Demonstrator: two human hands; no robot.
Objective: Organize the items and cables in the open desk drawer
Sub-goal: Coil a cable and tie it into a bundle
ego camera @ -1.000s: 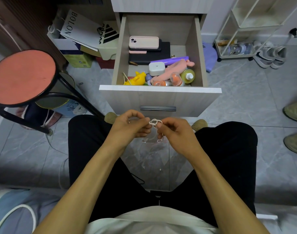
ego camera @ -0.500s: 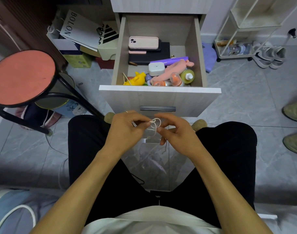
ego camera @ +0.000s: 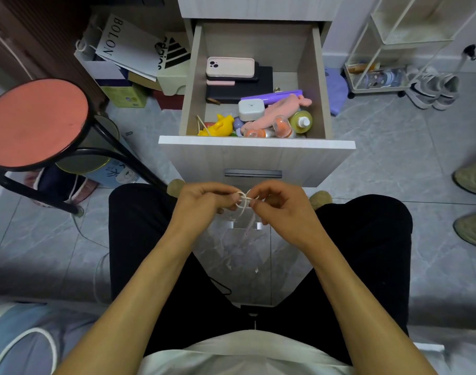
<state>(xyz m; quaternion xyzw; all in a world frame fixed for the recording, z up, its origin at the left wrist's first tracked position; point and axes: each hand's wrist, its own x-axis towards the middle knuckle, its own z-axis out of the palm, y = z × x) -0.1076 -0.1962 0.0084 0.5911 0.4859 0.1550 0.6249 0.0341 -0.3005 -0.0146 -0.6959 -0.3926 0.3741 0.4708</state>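
Between my knees, just below the drawer front, my left hand (ego camera: 204, 198) and my right hand (ego camera: 280, 207) both pinch a thin white cable (ego camera: 244, 199) looped into a small coil. Its loose end hangs down, blurred. The open drawer (ego camera: 256, 147) ahead holds a pink phone (ego camera: 230, 66) on dark cases, a white box (ego camera: 251, 109), a purple stick (ego camera: 272, 95), a pink plush toy (ego camera: 280, 109), a yellow toy (ego camera: 218, 126), a green bottle (ego camera: 301, 121) and small orange capsules (ego camera: 280, 125).
A red-topped stool (ego camera: 36, 123) stands at the left. Bags and boxes (ego camera: 131, 58) sit left of the drawer unit. A white wire rack (ego camera: 380, 50) and sneakers (ego camera: 432, 90) are at the right. Another person's shoes (ego camera: 472, 201) show at the right edge.
The hands stayed in front of the drawer and kept working the white cable; the coil is tighter between the fingertips and the loose end swings below.
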